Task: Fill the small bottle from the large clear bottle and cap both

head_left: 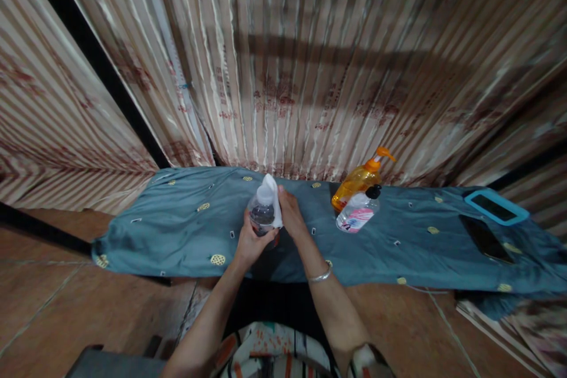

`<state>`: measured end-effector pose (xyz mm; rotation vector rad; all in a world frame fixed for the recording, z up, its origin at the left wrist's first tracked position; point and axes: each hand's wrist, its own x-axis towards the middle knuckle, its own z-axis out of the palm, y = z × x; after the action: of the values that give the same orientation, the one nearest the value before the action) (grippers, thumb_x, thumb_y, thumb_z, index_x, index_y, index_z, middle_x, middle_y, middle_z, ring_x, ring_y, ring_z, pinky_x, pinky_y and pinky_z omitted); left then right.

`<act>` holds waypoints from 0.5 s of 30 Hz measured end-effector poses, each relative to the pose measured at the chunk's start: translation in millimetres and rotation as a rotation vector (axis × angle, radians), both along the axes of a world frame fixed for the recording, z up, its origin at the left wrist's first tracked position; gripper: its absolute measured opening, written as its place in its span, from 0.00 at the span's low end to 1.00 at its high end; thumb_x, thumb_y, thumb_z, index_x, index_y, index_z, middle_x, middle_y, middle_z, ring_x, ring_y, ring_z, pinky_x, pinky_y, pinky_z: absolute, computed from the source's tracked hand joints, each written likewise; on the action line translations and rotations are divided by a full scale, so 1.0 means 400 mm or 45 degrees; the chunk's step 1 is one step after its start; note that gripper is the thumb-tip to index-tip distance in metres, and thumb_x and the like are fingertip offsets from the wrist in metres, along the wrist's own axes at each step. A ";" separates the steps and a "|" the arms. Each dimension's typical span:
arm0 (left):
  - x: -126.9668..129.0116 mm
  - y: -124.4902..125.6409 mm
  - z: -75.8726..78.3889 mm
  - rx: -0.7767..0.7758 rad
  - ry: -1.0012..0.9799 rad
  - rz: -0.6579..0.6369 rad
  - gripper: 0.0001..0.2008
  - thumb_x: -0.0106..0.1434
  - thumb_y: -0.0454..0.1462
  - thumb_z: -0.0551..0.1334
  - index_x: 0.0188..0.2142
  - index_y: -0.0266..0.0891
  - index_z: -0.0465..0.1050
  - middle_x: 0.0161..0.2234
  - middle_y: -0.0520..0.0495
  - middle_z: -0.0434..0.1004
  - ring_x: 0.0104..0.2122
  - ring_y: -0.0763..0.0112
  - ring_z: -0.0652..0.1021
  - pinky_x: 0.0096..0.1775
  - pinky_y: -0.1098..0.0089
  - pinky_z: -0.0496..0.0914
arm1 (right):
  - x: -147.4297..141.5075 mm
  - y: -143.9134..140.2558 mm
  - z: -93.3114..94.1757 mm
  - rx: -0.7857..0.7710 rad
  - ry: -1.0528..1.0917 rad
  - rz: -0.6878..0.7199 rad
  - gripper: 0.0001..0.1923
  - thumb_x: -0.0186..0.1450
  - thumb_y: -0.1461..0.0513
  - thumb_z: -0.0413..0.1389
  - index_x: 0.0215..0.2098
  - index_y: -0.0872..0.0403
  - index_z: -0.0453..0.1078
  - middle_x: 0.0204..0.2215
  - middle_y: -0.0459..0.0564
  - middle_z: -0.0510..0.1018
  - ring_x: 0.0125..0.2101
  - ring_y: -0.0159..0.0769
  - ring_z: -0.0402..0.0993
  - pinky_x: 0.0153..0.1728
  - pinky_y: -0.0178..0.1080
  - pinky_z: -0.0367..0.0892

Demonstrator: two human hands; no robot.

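Observation:
A clear bottle with a white cap [264, 201] stands upright over the cloth-covered table, held between both hands. My left hand [251, 241] is closed round its lower left side and front. A white cloth or tissue [277, 207] lies against the bottle's right side and rises to a point behind the cap. My right hand [290, 212] presses this white piece to the bottle, its fingers partly hidden behind it. A silver bangle circles my right wrist. To the right of my hands are an orange pump bottle [352, 188] and a clear bottle with a black top [358, 211].
The table wears a blue-green cloth [177, 230] with a pineapple print. At its right end lie a blue-framed tablet-like object [496, 207] and a dark phone [485, 237]. Striped curtains [274, 59] hang behind, with a black pole [97, 65] on the left.

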<state>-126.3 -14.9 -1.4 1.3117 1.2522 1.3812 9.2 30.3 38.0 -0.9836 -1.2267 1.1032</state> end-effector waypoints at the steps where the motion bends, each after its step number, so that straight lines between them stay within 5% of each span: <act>1: -0.003 0.004 -0.002 -0.008 -0.025 -0.002 0.50 0.49 0.43 0.81 0.67 0.42 0.63 0.56 0.39 0.85 0.55 0.53 0.85 0.63 0.53 0.75 | -0.005 0.011 -0.002 -0.009 -0.004 0.008 0.20 0.76 0.51 0.63 0.60 0.53 0.75 0.57 0.54 0.80 0.51 0.45 0.82 0.52 0.52 0.80; 8: -0.006 0.012 0.004 0.024 0.018 0.071 0.47 0.49 0.44 0.80 0.65 0.42 0.65 0.52 0.42 0.84 0.52 0.54 0.85 0.59 0.55 0.78 | -0.014 -0.076 -0.089 -0.051 -0.065 -0.040 0.20 0.76 0.52 0.63 0.61 0.52 0.75 0.58 0.55 0.80 0.52 0.45 0.81 0.52 0.52 0.79; 12: 0.002 0.001 0.008 0.051 0.138 0.153 0.46 0.50 0.43 0.79 0.66 0.41 0.64 0.48 0.43 0.83 0.45 0.55 0.86 0.51 0.56 0.81 | -0.022 -0.104 -0.019 0.073 -0.060 -0.122 0.21 0.77 0.50 0.61 0.63 0.51 0.74 0.63 0.56 0.78 0.59 0.49 0.78 0.60 0.58 0.74; 15: 0.009 -0.012 0.000 0.133 0.157 0.134 0.50 0.52 0.42 0.76 0.70 0.36 0.58 0.55 0.34 0.81 0.49 0.50 0.85 0.53 0.53 0.81 | -0.039 -0.092 0.039 0.168 -0.056 -0.161 0.22 0.76 0.50 0.62 0.64 0.50 0.74 0.68 0.57 0.74 0.65 0.52 0.73 0.66 0.62 0.68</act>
<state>-122.8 -19.8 -1.6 1.4383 1.3642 1.4755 -6.3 -6.6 53.6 -0.9747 -1.2389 0.8955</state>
